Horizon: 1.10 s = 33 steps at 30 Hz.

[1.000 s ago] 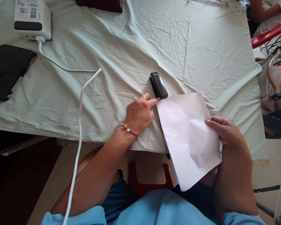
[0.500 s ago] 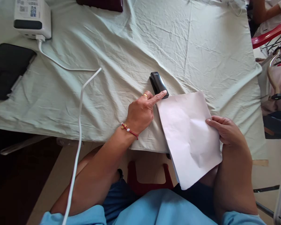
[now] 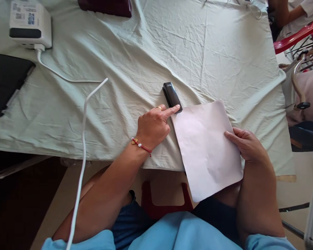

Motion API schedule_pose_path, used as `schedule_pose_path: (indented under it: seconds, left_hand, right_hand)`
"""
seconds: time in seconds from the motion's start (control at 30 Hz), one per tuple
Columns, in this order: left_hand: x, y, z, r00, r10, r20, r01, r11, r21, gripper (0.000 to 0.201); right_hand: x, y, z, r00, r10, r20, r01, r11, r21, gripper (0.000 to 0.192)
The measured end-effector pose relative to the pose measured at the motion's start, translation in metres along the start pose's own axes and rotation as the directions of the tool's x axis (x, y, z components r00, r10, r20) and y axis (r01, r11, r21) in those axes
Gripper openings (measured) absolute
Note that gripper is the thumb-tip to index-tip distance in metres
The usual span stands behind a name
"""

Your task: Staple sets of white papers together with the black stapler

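Observation:
My left hand (image 3: pixel 154 125) reaches over the table edge and is closed at a black stapler (image 3: pixel 171 94). One extended digit presses on the stapler's near end, while the other fingers are curled and partly hidden. A stack of white paper sheets (image 3: pixel 208 149) has its top left corner at that same end of the stapler; whether the corner sits inside the jaw is hidden. With the thumb on top, my right hand (image 3: pixel 246 144) pinches the right edge of the sheets. Their lower part hangs past the table edge over my lap.
A pale green cloth (image 3: pixel 135 69) covers the table in wrinkles. At left are a white power adapter (image 3: pixel 45 29) with a white cable (image 3: pixel 83 139) and a black phone-like slab (image 3: pixel 9 81). A dark maroon object (image 3: pixel 105 7) lies at the back. Another person's arm (image 3: pixel 293 15) shows at upper right.
The view has shifted slightly, moving most things a little left. The paper's lower edge has risen somewhat and lies flatter. My left finger still presses the stapler, and my right hand keeps its grip.

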<state>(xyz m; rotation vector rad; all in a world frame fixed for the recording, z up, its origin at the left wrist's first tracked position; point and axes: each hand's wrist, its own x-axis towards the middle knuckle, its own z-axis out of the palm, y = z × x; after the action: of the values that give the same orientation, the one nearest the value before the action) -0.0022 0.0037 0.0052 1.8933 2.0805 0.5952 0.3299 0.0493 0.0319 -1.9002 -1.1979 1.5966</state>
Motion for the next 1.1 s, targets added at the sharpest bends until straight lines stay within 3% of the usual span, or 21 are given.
schedule_pose_path:
  seconds: [0.07, 0.2, 0.33, 0.5, 0.6, 0.67, 0.73, 0.87, 0.97, 1.1]
  left_hand:
    - [0.003, -0.003, 0.005, 0.993, 0.041, -0.110, -0.047, 0.998, -0.050, 0.067]
    - [0.008, -0.015, 0.006, 0.940, 0.107, -0.324, -0.157, 0.979, -0.131, 0.052]
    - [0.006, -0.027, -0.001, 0.908, 0.062, -0.415, -0.182, 0.949, -0.257, 0.046]
    - [-0.001, -0.024, 0.004, 0.958, 0.064, -0.278, -0.196, 0.855, -0.480, 0.046]
    - [-0.002, -0.016, 0.007, 0.967, 0.045, -0.251, -0.184, 0.803, -0.567, 0.033]
    - [-0.001, -0.012, 0.004, 0.977, -0.032, -0.210, -0.120, 0.731, -0.671, 0.024]
    - [-0.001, -0.008, -0.002, 0.989, -0.087, -0.116, -0.039, 0.612, -0.790, 0.032]
    - [-0.003, -0.004, -0.011, 0.998, -0.038, 0.044, 0.055, 0.392, -0.918, 0.051]
    - [-0.004, -0.009, -0.009, 0.996, -0.029, 0.088, 0.093, 0.378, -0.921, 0.044]
    - [-0.005, -0.019, -0.005, 0.985, -0.156, 0.070, 0.131, 0.427, -0.895, 0.030]
  right_hand:
    - [0.001, 0.002, 0.000, 0.999, -0.023, -0.027, 0.023, 1.000, 0.004, 0.041]
    - [0.003, 0.006, -0.004, 0.994, -0.036, -0.104, 0.041, 0.998, 0.047, 0.032]
    - [0.005, 0.009, -0.009, 0.973, -0.099, -0.208, 0.130, 0.981, 0.142, 0.027]
    - [0.007, 0.009, -0.008, 0.877, -0.227, -0.424, 0.345, 0.911, 0.226, 0.027]
    - [0.008, 0.007, 0.000, 0.829, -0.269, -0.491, 0.427, 0.870, 0.245, 0.024]
    - [0.008, 0.005, 0.010, 0.831, -0.292, -0.473, 0.445, 0.859, 0.252, 0.023]
    - [0.007, 0.003, 0.023, 0.851, -0.320, -0.416, 0.442, 0.865, 0.239, 0.024]
    - [0.007, -0.002, 0.045, 0.866, -0.395, -0.305, 0.464, 0.863, 0.199, 0.021]
    - [0.011, -0.004, 0.054, 0.852, -0.439, -0.286, 0.498, 0.847, 0.185, 0.023]
    - [0.018, -0.008, 0.063, 0.837, -0.495, -0.234, 0.538, 0.820, 0.193, 0.031]
